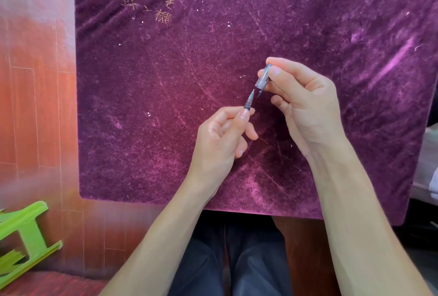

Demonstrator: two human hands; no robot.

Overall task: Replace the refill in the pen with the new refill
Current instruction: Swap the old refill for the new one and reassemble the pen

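Two parts apart: left hand (219, 140) pinches dark-tipped pen (249, 101); right hand (305, 108) pinches clear cap (263, 77).

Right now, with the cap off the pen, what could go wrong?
The bare pen tip points up toward the right hand, so ink might mark a finger. The small clear cap is only pinched between fingertips; it could slip onto the purple cloth. The left hand hides most of the pen.
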